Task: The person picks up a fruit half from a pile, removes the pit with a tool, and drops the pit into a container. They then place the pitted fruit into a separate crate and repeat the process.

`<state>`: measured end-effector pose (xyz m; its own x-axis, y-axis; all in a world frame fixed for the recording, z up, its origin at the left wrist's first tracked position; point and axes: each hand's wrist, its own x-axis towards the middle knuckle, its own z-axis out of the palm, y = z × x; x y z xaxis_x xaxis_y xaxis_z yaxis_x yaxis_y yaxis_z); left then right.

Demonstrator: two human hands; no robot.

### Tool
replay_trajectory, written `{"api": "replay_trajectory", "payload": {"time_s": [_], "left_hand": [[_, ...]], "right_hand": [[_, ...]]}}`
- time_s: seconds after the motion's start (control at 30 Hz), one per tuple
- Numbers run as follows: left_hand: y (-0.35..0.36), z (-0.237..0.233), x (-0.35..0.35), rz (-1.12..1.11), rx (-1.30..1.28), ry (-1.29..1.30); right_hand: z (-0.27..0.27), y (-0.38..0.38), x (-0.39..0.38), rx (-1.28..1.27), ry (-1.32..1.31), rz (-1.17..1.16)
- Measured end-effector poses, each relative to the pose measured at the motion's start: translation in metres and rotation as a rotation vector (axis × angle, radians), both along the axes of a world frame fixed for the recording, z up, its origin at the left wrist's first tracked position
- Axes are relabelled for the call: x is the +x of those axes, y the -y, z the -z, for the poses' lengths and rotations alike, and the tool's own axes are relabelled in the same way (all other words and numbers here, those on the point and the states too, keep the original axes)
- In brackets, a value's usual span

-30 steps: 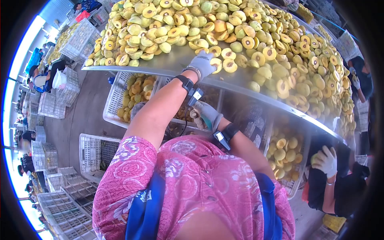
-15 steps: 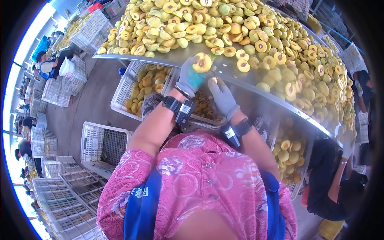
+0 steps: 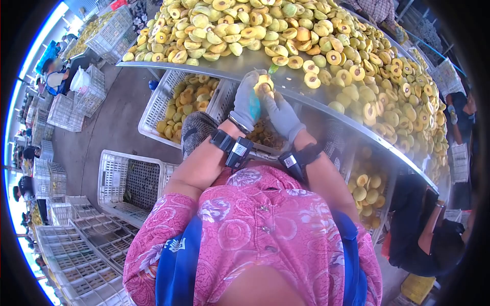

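My left hand (image 3: 246, 102), in a grey glove with a green patch, is closed around a yellow stone-fruit half (image 3: 263, 81), its cut face up and a brown centre showing. My right hand (image 3: 282, 113), also gloved in grey, reaches in from the right. Its bent thumb and fingers press against the cut face; whatever they grip, if anything, is hidden. Both hands are just off the near edge of a metal table (image 3: 224, 69), where a large heap of halved fruit (image 3: 245, 35) lies.
Below the table edge stand a white crate of fruit halves (image 3: 190, 99) and a crate of small brown pieces (image 3: 265, 133). Another fruit crate (image 3: 368, 191) is at my right. Stacked crates (image 3: 76, 255) and an open crate (image 3: 133, 183) lie left. A co-worker's arm (image 3: 433, 224) is at right.
My right hand has moved up and left, from apart to touching the fruit half in my left hand. The fruit half has shifted slightly down and right.
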<state>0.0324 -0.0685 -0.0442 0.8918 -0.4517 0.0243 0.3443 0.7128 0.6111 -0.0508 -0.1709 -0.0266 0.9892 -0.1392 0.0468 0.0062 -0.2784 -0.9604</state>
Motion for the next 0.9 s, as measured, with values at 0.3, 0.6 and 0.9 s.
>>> {"api": "replay_trajectory", "payload": {"time_s": [0.3,0.6,0.9], "left_hand": [[-0.002,-0.01,-0.002,-0.112,0.226,-0.024],[-0.01,-0.019,-0.01,-0.16,0.419,0.105],[-0.031,-0.051,-0.024,0.011,0.637,0.164]], "right_hand": [[0.0,-0.002,0.001,0.075,-0.248,-0.124],[0.007,-0.007,0.0,0.413,-0.327,-0.208],[0.004,-0.001,-0.007,1.052,-0.556,-0.567]]}}
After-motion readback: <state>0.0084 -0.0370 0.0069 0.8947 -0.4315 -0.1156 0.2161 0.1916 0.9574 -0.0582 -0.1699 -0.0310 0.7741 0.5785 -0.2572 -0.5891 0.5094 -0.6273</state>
